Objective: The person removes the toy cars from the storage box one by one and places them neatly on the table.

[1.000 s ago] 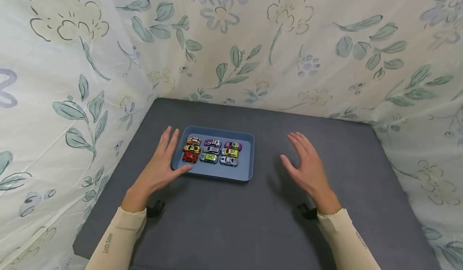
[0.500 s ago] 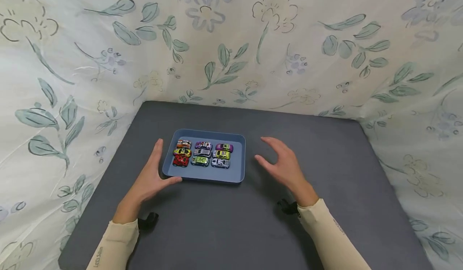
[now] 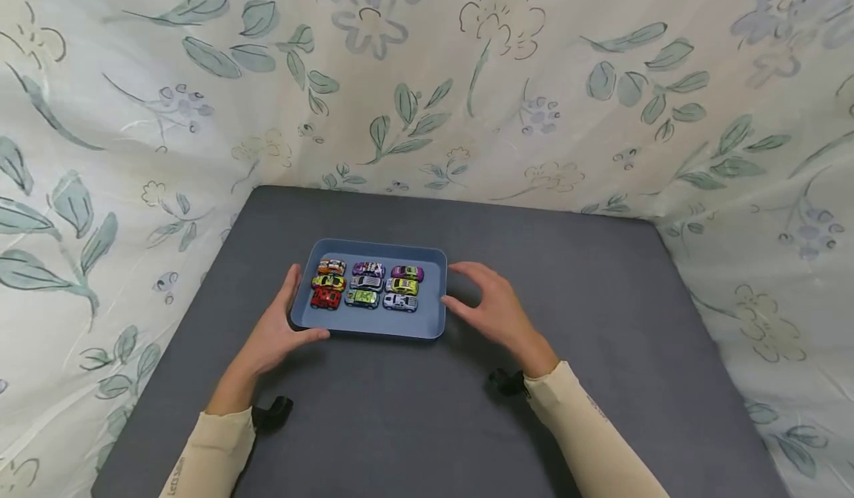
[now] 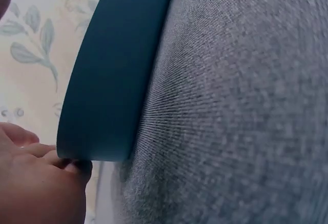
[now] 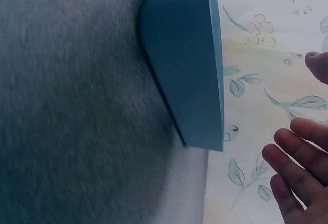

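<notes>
A shallow blue tray (image 3: 432, 298) lies on the dark grey table, holding several small toy cars in rows on its left and middle part. Among them are a red car (image 3: 325, 299), a lime green car (image 3: 362, 299) and a purple car (image 3: 407, 272). My left hand (image 3: 268, 339) is at the tray's left end, its thumb by the front left corner and its fingers along the left side. In the left wrist view, fingers meet the tray's corner. My right hand (image 3: 499, 307) reaches toward the right end, thumb and fingers spread. The right wrist view shows its fingers (image 5: 297, 167) extended beside the tray wall.
The dark grey table (image 3: 414, 416) carries the tray left of its middle. Floral-patterned cloth (image 3: 427, 75) hangs behind and along both sides. Black wrist straps show on the left wrist (image 3: 272, 413) and the right wrist (image 3: 507, 383).
My right hand has moved left, from well apart to right at the tray's right end. My left hand has settled against the left end. The view has shifted slightly; the cars keep their arrangement.
</notes>
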`<action>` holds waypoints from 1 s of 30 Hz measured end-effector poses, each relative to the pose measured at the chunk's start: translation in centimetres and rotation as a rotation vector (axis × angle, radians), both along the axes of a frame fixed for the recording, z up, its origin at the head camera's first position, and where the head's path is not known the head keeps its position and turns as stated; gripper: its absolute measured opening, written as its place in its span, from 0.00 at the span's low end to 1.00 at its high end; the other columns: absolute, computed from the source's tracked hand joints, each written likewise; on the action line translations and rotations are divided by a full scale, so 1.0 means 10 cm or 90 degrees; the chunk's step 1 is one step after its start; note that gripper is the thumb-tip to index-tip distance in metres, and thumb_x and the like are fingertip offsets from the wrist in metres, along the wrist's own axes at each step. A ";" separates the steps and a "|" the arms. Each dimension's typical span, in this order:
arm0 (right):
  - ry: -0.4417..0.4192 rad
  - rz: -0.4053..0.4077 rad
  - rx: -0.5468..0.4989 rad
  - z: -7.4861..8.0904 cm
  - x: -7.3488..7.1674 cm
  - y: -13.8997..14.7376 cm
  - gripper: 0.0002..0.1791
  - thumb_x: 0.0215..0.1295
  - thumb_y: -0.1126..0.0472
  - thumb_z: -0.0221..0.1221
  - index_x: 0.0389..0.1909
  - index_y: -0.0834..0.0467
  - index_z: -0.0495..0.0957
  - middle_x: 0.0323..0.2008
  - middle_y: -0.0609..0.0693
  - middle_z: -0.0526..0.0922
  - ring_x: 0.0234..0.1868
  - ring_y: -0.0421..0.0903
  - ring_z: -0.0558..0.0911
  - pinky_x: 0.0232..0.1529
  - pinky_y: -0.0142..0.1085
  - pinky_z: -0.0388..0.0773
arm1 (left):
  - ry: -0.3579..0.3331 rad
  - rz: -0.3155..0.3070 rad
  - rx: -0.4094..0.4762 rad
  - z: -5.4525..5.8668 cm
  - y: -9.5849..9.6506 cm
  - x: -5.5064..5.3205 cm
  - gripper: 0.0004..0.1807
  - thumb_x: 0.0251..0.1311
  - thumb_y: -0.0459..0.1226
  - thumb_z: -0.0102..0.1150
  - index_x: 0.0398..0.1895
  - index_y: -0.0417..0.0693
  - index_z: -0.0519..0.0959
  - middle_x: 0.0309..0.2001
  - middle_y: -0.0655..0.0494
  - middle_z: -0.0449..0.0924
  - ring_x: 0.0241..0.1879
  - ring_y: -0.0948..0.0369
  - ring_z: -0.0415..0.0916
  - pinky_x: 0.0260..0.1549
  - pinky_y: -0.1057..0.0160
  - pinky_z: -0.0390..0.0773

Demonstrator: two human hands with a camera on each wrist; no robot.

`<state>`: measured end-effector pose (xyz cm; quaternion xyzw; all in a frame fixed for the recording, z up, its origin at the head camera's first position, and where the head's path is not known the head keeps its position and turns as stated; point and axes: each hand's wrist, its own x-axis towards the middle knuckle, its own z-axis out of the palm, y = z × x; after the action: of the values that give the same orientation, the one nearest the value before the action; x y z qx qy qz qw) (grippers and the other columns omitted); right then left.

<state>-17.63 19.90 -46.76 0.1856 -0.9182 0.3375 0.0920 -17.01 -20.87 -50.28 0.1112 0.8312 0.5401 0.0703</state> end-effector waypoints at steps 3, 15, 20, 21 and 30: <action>-0.005 0.002 -0.004 -0.02 -0.01 -0.05 0.32 0.68 0.49 0.75 0.68 0.60 0.82 0.66 0.53 0.83 0.68 0.54 0.80 0.69 0.57 0.76 | -0.001 -0.005 0.040 -0.02 0.02 -0.01 0.74 0.56 0.34 0.83 0.89 0.44 0.31 0.89 0.43 0.31 0.86 0.44 0.34 0.79 0.33 0.42; -0.033 0.027 0.003 -0.10 -0.01 -0.29 0.31 0.69 0.50 0.75 0.67 0.60 0.82 0.65 0.53 0.83 0.66 0.53 0.81 0.68 0.54 0.78 | -0.027 0.001 0.080 -0.12 0.00 0.00 0.68 0.61 0.29 0.79 0.89 0.40 0.33 0.88 0.39 0.34 0.85 0.39 0.40 0.79 0.51 0.57; -0.034 0.043 0.003 -0.14 -0.04 -0.39 0.30 0.68 0.51 0.76 0.66 0.61 0.83 0.64 0.53 0.84 0.64 0.54 0.82 0.66 0.55 0.80 | -0.038 -0.001 0.121 -0.18 -0.04 0.01 0.66 0.62 0.26 0.77 0.89 0.38 0.34 0.88 0.38 0.35 0.84 0.38 0.43 0.64 0.80 0.62; -0.033 0.047 0.006 -0.15 -0.05 -0.41 0.29 0.68 0.51 0.76 0.65 0.61 0.84 0.63 0.53 0.84 0.63 0.54 0.83 0.65 0.54 0.80 | -0.041 0.000 0.125 -0.19 -0.05 0.01 0.66 0.62 0.27 0.77 0.89 0.39 0.35 0.88 0.39 0.36 0.84 0.39 0.43 0.63 0.81 0.62; -0.058 0.060 0.025 -0.23 -0.12 -0.52 0.31 0.68 0.49 0.76 0.66 0.61 0.83 0.63 0.53 0.85 0.62 0.53 0.83 0.66 0.53 0.80 | -0.060 0.003 0.148 -0.28 -0.06 -0.05 0.64 0.63 0.25 0.76 0.90 0.41 0.38 0.88 0.40 0.39 0.84 0.41 0.45 0.62 0.79 0.67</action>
<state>-18.86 14.67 -49.08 0.2149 -0.9182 0.3314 0.0309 -17.53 -21.49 -53.08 0.0908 0.7590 0.6378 0.0946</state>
